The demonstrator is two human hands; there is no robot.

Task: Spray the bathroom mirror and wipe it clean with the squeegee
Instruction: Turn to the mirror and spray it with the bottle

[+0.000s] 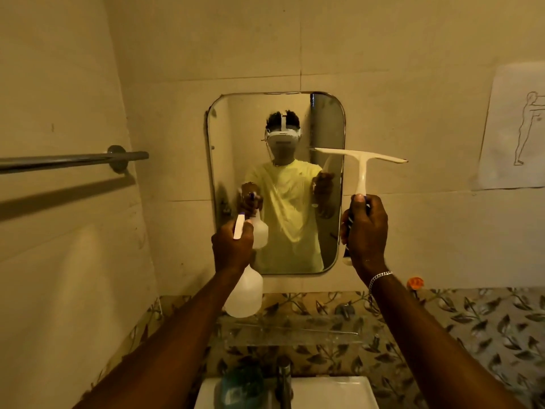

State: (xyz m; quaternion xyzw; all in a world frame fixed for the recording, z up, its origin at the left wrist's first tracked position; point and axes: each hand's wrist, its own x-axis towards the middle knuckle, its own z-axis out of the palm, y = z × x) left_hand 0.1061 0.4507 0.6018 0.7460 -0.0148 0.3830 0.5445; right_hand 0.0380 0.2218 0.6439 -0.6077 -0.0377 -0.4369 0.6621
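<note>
While fingers (358,202) wrap squeegee (361,169), blade upward.

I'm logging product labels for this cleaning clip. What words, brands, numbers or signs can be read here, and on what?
None can be read.
White translucent plastic spray bottle in the left hand: no label shows.
White T-shaped squeegee in the right hand: no print shows.
White paper sheet on the tiled wall: a line drawing of a figure, no legible words.
Teal object by the white sink: too blurred to tell.
</note>
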